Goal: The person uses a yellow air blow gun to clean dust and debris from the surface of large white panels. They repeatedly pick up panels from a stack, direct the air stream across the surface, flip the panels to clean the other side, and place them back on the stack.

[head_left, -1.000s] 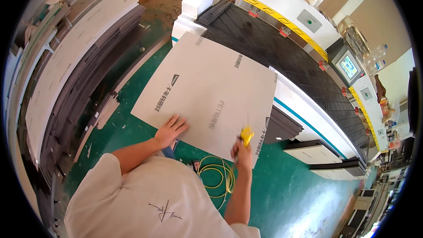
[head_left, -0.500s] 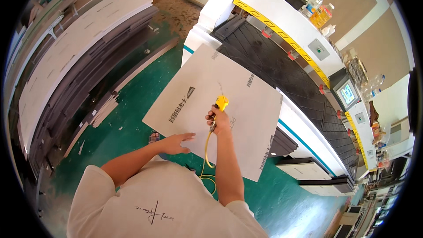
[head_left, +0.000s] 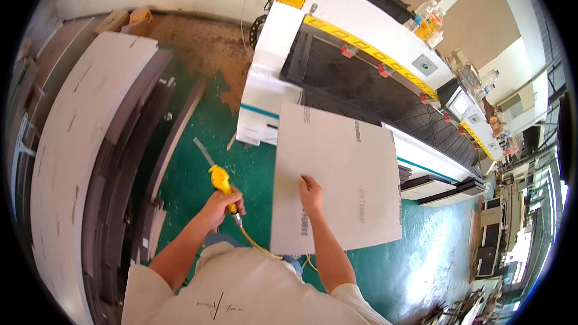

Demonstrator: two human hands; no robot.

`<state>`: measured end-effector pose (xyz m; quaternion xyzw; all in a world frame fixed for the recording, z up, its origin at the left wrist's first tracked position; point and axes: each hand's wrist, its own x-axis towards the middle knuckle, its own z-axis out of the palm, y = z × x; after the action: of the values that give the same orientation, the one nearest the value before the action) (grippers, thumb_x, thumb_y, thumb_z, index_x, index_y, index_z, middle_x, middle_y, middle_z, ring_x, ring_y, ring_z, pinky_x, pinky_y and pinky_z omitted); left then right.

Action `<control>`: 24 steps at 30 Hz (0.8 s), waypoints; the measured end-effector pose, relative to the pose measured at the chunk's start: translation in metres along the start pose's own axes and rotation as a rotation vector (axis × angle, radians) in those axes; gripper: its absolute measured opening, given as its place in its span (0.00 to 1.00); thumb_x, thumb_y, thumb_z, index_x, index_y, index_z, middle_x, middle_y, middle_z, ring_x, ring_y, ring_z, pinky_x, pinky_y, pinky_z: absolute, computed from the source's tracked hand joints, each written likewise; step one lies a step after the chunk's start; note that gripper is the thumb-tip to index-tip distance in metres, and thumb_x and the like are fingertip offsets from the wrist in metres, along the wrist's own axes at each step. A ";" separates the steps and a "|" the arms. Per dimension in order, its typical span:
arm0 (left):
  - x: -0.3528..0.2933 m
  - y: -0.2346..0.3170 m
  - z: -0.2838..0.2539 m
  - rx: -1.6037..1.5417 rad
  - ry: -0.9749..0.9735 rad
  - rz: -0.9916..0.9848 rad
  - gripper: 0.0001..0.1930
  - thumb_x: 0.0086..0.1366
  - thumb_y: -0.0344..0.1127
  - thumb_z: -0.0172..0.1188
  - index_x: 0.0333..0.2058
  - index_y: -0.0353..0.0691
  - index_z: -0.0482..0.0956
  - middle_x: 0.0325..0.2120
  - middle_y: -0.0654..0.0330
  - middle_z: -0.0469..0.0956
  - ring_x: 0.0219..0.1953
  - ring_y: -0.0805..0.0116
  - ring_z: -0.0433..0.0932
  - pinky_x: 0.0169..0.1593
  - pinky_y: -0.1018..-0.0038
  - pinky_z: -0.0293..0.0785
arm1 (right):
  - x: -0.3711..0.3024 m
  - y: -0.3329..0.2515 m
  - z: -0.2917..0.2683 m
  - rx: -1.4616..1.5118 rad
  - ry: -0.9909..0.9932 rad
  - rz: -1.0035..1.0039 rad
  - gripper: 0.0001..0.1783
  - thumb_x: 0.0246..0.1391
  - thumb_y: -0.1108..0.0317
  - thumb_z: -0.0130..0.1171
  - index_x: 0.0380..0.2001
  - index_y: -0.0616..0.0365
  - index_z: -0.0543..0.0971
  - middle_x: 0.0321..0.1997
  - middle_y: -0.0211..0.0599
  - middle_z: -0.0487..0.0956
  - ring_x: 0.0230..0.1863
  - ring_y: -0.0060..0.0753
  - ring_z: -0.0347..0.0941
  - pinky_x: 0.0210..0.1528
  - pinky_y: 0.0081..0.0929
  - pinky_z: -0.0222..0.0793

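My left hand (head_left: 220,207) is wrapped round a yellow air blow gun (head_left: 220,179), whose thin nozzle points up and left over the green floor. From its lower end a yellow hose (head_left: 259,245) runs down under the board's near edge. Above a large white board (head_left: 337,162) with printed marks is my right hand (head_left: 310,192), its fingers curled in and nothing showing in them. Whether that hand touches the board I cannot tell. The board lies flat in front of me, its far end close to a white machine; its support is hidden.
A white machine (head_left: 256,87) with a dark slatted bed (head_left: 361,96) and a yellow-striped beam (head_left: 373,54) stretches along the far right. Bottles (head_left: 428,24) stand on top. Long stacked panels (head_left: 90,120) fill the left side. More boards (head_left: 427,188) lie at the right.
The blow gun has passed from my right hand to my left, which has moved left off the board. My right hand's fingers are now curled. The view has turned, showing the board further right.
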<state>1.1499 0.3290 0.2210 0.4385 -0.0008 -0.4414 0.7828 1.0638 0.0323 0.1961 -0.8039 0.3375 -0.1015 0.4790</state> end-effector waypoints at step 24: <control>0.205 0.130 -0.063 0.987 -0.100 -0.077 0.16 0.63 0.31 0.67 0.49 0.35 0.80 0.32 0.63 0.82 0.29 0.73 0.80 0.34 0.73 0.78 | 0.152 0.051 -0.138 -0.014 0.769 0.103 0.14 0.61 0.64 0.60 0.47 0.60 0.83 0.21 0.36 0.79 0.23 0.27 0.73 0.29 0.32 0.69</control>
<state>1.3893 0.2595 0.1924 0.7348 -0.2309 -0.4373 0.4643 1.0883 -0.1774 0.2011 -0.6924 0.5333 -0.3688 0.3164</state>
